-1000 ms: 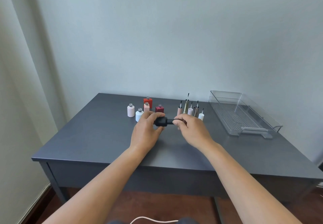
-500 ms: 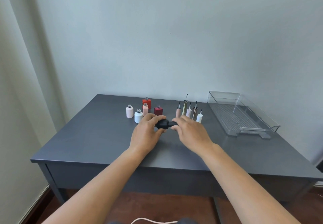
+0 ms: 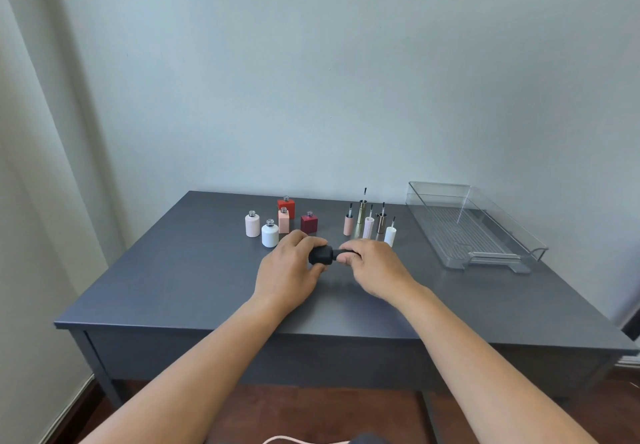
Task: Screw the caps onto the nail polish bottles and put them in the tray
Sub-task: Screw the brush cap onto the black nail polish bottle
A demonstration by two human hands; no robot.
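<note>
Black bottle [image 3: 320, 256] in left hand [image 3: 287, 270], tray [image 3: 439, 185] (clear)

One view only, head-worn, wide-angle. The camera sits at the person's head, just off the near long edge of the table [image 3: 173, 287]. It faces forward and a bit down, square to the back wall [image 3: 311, 62]. Both forearms enter from the bottom edge. The left hand [image 3: 289, 270] on a black bottle [image 3: 320, 256] and the right hand [image 3: 377, 267] on the cap [image 3: 341, 255] land near frame centre, close range. Nearly the whole tabletop fits. The tray [image 3: 440, 187] sits right of centre, farther off. Wall fills the upper half, and floor [image 3: 311, 409] shows at the bottom.
</note>
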